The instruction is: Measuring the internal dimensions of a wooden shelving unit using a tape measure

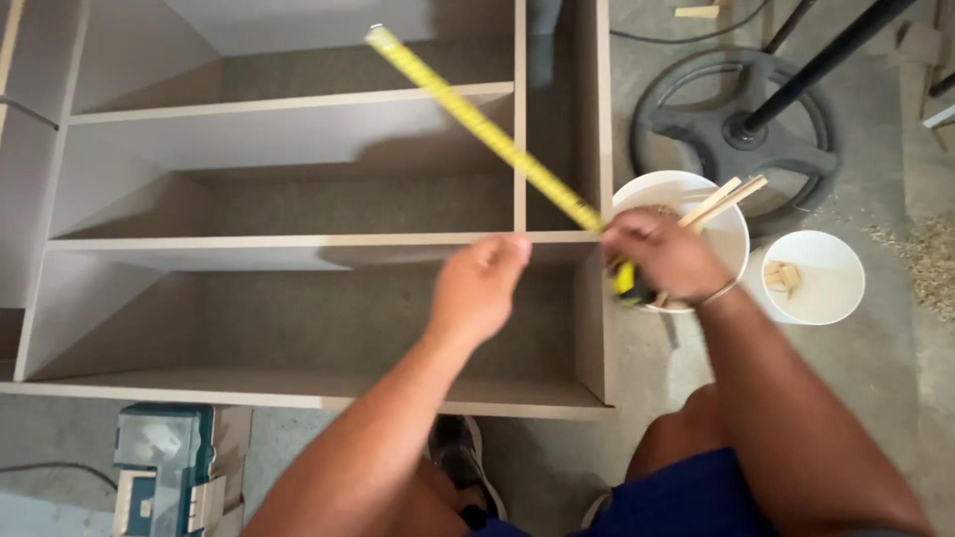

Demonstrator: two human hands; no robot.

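Here the right hand [665, 257] is closed around the yellow-and-black case of a tape measure [629, 282], fingers wrapped over it, and holds it just beyond the right outer panel of the cabinet carcass [595, 328], in front of the nearer white bucket [731, 239]. From that grip the yellow blade [477, 124] runs up and to the left in a straight diagonal, its long axis crossing the upright divider [519, 119] and the upper shelf [288, 103], and it ends at a free tip [376, 36] over the top compartment. The tip seems to hang in the air and not to be hooked on any edge, though the blur there makes this uncertain.

The left hand [480, 288] is curled into a loose fist just beside the right one, over the front edge of the middle shelf [298, 242]. It appears to hold nothing and sits below the blade, apart from it, so the right hand alone carries the tape, and the blade's whole length lies away from both hands toward the far left corner.

Further out, thin wooden sticks [724, 199] stand in the nearer bucket, a second white bucket [811, 278] holds small wood blocks, a round dark stand base [741, 129] lies on the concrete floor [895, 378], and a teal toolbox [164, 452] sits near the cabinet's front left corner.
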